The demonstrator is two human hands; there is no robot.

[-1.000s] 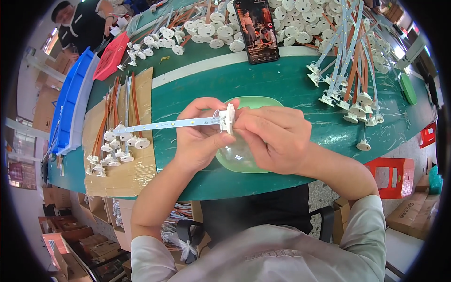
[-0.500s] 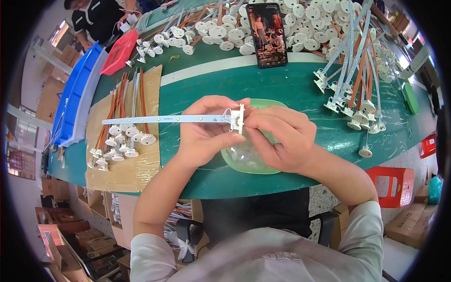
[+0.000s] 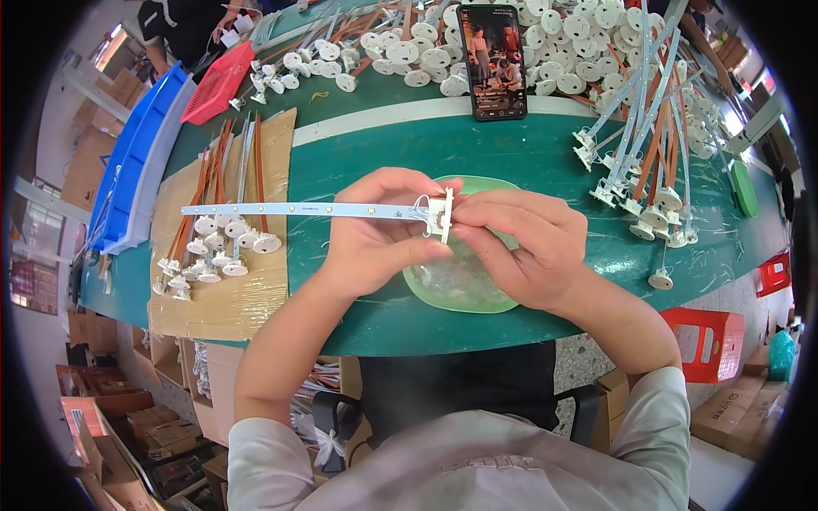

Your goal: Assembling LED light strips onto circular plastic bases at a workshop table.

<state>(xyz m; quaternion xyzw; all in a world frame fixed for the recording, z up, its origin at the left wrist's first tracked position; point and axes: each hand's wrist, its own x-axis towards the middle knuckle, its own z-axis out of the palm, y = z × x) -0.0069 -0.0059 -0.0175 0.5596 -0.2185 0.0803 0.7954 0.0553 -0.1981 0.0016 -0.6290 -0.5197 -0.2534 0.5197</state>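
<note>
My left hand [image 3: 368, 249] is closed on an LED light strip [image 3: 294, 209] near its right end, with thumb and fingers on the white end cap [image 3: 446, 216]. The strip lies level, its long free end pointing left, small yellow LEDs along its face. Thin white wires loop from it to the cap. My right hand [image 3: 535, 249] pinches at the cap's outer face; whatever its fingertips hold is hidden. Below both hands sits a light green dish [image 3: 456, 294] with small clear or whitish contents I cannot make out.
Cardboard [image 3: 223, 315] at left carries several capped strips. More strips [image 3: 635, 162] stand at right, and a heap of white caps [image 3: 588, 38] lies behind a propped phone [image 3: 494, 64]. Blue bin [image 3: 141, 162], red basket [image 3: 217, 83] and another person [image 3: 183, 25] are far left.
Both hands and the strip sit slightly further right in the picture, and the cap is a little more tilted. My right fingers remain pinched at the cap's face.
</note>
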